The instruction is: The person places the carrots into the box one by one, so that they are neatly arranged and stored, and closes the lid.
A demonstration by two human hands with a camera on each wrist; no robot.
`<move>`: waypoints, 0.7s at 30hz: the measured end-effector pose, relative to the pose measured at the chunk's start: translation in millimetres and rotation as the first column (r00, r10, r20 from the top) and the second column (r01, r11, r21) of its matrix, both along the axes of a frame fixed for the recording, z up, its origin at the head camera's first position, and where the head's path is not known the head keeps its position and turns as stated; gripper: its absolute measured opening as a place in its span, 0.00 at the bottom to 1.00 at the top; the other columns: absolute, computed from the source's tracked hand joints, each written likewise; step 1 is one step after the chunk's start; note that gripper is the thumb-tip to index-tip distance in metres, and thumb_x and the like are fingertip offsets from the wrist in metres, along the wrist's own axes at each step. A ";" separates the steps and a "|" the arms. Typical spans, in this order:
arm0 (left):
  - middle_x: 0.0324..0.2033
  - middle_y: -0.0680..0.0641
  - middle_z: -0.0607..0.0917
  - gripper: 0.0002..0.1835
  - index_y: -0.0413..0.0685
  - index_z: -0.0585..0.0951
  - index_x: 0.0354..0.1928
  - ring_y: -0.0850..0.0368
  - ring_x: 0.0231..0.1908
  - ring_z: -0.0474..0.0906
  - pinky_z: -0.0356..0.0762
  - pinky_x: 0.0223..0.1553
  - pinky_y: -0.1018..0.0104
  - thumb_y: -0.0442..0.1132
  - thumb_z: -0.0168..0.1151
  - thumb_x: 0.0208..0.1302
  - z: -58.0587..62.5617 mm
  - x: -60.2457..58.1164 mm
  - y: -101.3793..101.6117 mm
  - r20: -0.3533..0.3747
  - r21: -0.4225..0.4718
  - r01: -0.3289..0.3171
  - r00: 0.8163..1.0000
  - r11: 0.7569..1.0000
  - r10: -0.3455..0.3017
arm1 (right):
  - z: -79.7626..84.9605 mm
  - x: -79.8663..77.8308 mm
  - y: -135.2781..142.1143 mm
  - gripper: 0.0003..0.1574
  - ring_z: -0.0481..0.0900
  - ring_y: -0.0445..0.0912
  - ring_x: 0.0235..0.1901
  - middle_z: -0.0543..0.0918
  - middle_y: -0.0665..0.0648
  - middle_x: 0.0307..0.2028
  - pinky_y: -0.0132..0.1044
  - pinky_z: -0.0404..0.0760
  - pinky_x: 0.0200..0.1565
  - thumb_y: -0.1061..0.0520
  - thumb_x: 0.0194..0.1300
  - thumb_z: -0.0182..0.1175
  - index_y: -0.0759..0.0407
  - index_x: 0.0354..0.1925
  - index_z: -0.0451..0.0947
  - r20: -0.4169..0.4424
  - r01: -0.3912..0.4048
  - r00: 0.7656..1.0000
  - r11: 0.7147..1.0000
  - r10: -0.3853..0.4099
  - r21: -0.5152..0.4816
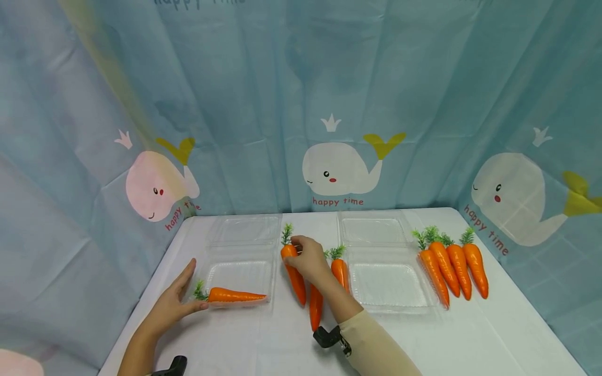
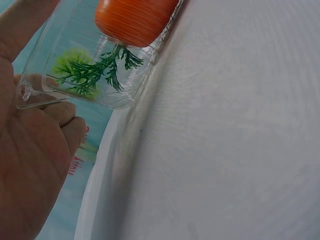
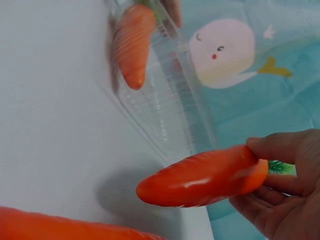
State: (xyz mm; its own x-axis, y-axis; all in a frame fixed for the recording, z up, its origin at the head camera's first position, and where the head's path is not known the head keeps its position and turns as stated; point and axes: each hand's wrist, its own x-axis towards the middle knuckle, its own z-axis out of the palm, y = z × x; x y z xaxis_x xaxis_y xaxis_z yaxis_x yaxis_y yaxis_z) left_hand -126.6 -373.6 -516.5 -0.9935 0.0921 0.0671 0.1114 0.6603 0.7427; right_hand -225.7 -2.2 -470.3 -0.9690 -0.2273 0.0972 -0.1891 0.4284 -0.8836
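Note:
My right hand (image 1: 308, 257) pinches an orange toy carrot (image 3: 205, 177) near its leafy end, thumb and fingers on opposite sides. In the right wrist view the carrot's tip hangs above the white table. My left hand (image 1: 171, 303) is spread beside the left clear plastic box (image 1: 240, 271), thumb along its near side and fingers at its left side. One carrot (image 1: 235, 295) with green leaves lies crosswise along the near side inside that box. Two more carrots lie between the boxes: one carrot (image 1: 316, 308) is partly hidden by my right arm, the other carrot (image 1: 339, 271) just beyond it.
A second clear box (image 1: 390, 284) with its lid folded back stands right of centre. Several carrots (image 1: 458, 269) lie side by side along its right side. The white table (image 1: 508, 329) ends at blue whale-printed curtains (image 1: 258, 130) behind and beside it.

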 end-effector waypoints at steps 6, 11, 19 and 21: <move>0.82 0.42 0.45 0.64 0.68 0.42 0.82 0.34 0.79 0.43 0.42 0.56 0.99 0.47 0.79 0.56 5.7 -0.2 3.4 0.010 0.006 -0.003 1.000 1.000 0.003 | 5.1 -2.6 0.2 0.37 0.83 0.52 0.54 0.82 0.56 0.60 0.45 0.86 0.53 0.56 0.61 0.73 0.58 0.67 0.76 -0.016 -0.011 1.000 0.999 0.010 -0.045; 0.82 0.42 0.45 0.64 0.70 0.42 0.82 0.33 0.79 0.44 0.42 0.55 0.99 0.48 0.80 0.55 6.7 0.3 4.4 0.023 0.008 -0.014 1.000 1.000 0.014 | 10.2 -3.1 -0.4 0.37 0.84 0.52 0.53 0.82 0.55 0.60 0.43 0.86 0.53 0.56 0.61 0.73 0.57 0.67 0.76 -0.040 -0.015 0.999 0.995 0.011 -0.096; 0.82 0.43 0.45 0.64 0.69 0.41 0.82 0.36 0.79 0.43 0.42 0.56 0.98 0.50 0.79 0.55 4.6 0.6 4.7 0.021 -0.004 -0.014 1.000 1.000 0.014 | 23.6 -3.7 -3.4 0.37 0.84 0.50 0.53 0.81 0.55 0.61 0.39 0.87 0.52 0.57 0.62 0.74 0.57 0.68 0.75 -0.084 -0.053 0.996 0.990 0.042 -0.131; 0.82 0.43 0.45 0.64 0.69 0.41 0.82 0.39 0.80 0.42 0.42 0.56 0.98 0.51 0.79 0.55 3.1 0.7 4.0 0.015 -0.008 -0.014 1.000 1.000 0.014 | 27.8 -2.8 -4.8 0.37 0.84 0.50 0.53 0.81 0.54 0.61 0.38 0.87 0.51 0.57 0.62 0.74 0.57 0.68 0.75 -0.086 -0.064 0.995 0.987 0.052 -0.144</move>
